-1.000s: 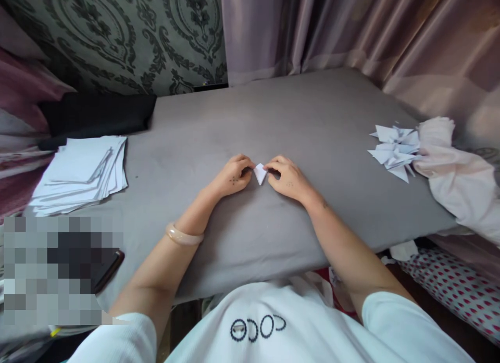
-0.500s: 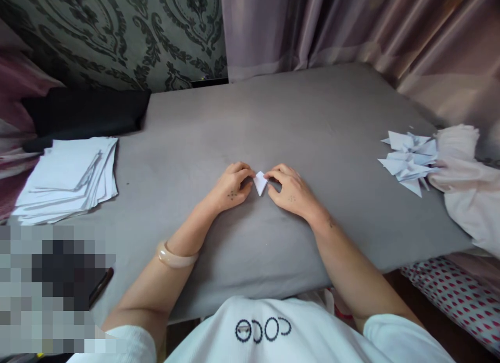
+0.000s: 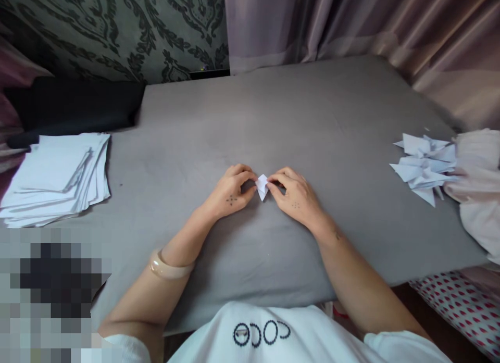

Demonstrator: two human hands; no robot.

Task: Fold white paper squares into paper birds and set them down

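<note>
Folded paper: small white kite shape, centred on the counter, between the two hands, one point toward the wearer. I judge it very light, springy along its creases, soft where layers open; it should crumple or tear before it slips. Whether it lies flat or is slightly raised, I cannot tell.

Left hand: thumb and finger nearly closed, tips pinching the left corner. Right hand: similar pinch at the right corner, remaining fingers curled. For my part, I would take hold at these side corners, tips only, with light pressure; squeezing mid-body would likely blur the creases.

Farther out, right: spiky folded papers, clustered beside a pale cloth. Their thin points look easiest to bend; I would lift by the thicker middles. Left: a loose paper stack, edges uneven, near a black bundle. Single sheets there I expect to be floppy.
</note>
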